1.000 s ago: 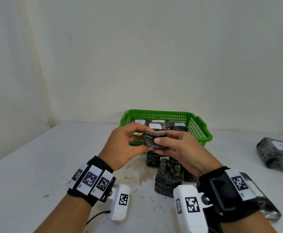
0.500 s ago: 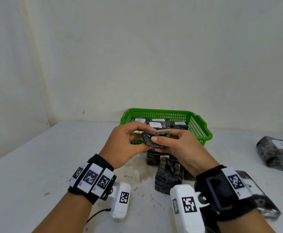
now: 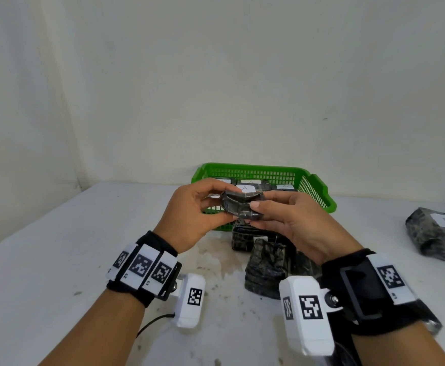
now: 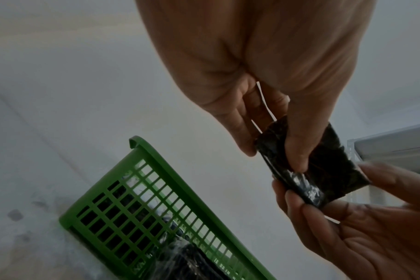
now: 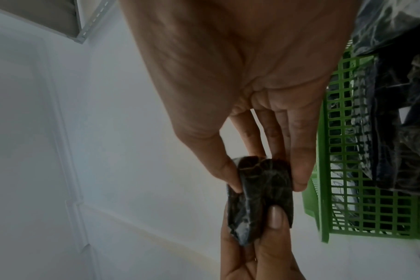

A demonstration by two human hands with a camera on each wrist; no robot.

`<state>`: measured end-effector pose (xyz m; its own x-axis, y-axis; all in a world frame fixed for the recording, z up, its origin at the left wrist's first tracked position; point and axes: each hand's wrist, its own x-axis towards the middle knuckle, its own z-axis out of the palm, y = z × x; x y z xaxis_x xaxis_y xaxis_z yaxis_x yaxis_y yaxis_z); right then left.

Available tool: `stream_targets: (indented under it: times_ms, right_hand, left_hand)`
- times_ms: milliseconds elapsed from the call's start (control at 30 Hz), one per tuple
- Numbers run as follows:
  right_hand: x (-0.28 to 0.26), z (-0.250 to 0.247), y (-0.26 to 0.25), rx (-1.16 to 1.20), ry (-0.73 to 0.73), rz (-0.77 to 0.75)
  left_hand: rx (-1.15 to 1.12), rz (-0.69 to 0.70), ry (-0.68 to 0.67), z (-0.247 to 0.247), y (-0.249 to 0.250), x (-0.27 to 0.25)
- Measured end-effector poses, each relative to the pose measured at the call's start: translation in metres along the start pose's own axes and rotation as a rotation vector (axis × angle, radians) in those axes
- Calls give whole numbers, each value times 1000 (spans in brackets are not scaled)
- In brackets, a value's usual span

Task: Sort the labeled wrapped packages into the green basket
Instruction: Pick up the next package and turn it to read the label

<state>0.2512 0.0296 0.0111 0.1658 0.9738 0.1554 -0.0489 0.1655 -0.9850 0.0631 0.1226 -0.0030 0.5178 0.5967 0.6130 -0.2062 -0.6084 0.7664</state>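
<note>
Both hands hold a small dark wrapped package (image 3: 240, 208) in the air just in front of the green basket (image 3: 319, 186). My left hand (image 3: 228, 204) pinches its left end between thumb and fingers. My right hand (image 3: 255, 212) pinches the right end, thumb on the near face. No label shows on this package (image 4: 333, 170) in any view, including the right wrist view (image 5: 264, 199). Inside the basket lie several dark packages with white labels, one reading "A" (image 3: 245, 188).
On the white table below my hands lie more dark wrapped packages (image 3: 266, 270), close to the basket's front wall. A larger labelled package (image 3: 435, 233) sits alone at the far right. Walls close off the back and left of the table.
Both hands keep their hold on the small package and have barely moved; the package sits slightly higher against the basket.
</note>
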Motion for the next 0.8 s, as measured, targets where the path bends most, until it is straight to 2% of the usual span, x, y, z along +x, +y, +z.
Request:
stream_targets:
  times_ms: [133, 200, 333, 467, 633, 800]
  right_hand:
    - [1, 0, 2, -8, 59, -63]
    - [1, -1, 1, -51, 83, -123]
    - [-1, -3, 0, -176, 32, -189]
    - [1, -5, 2, -169, 16, -175]
    - [0, -2, -3, 66, -71, 2]
    - [2, 4, 4, 42, 17, -15]
  left_hand:
    - [-3, -2, -29, 0, -1, -1]
    - [-70, -52, -41, 0, -1, -1]
    - [-101, -130, -20, 3, 2, -1]
    - [-77, -131, -8, 1, 1, -1]
    - [-69, -83, 2, 2, 4, -2]
    - [-19, -44, -30, 5, 4, -3]
